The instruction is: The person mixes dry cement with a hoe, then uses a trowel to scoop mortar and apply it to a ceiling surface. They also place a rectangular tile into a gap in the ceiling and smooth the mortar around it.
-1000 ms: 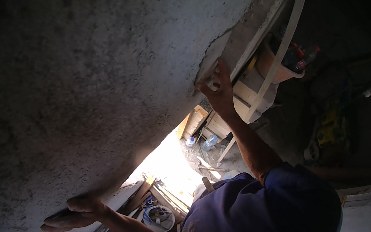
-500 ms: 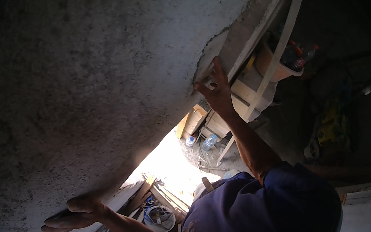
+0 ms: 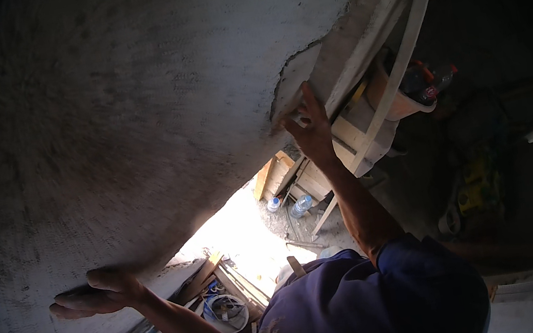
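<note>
A large grey rough panel (image 3: 135,117) fills most of the view, held up and tilted in front of me. My left hand (image 3: 92,294) grips its lower edge at the lower left, with the fingers wrapped under the rim. My right hand (image 3: 309,127) holds the panel's far edge at the upper right, beside a cracked corner, with the fingers spread along that edge. My forearms and my blue-sleeved shoulder (image 3: 376,302) come in from the bottom.
A pale wooden frame (image 3: 398,30) leans just behind the right hand, with an orange bucket (image 3: 398,102) hanging by it. Below lie two plastic bottles (image 3: 300,206), wooden planks (image 3: 268,176) and a grey bucket (image 3: 228,313). The right side is dark, with a yellow tool (image 3: 477,190).
My right hand has slid slightly down the panel's edge and its fingers have spread. The left hand and the panel have barely moved.
</note>
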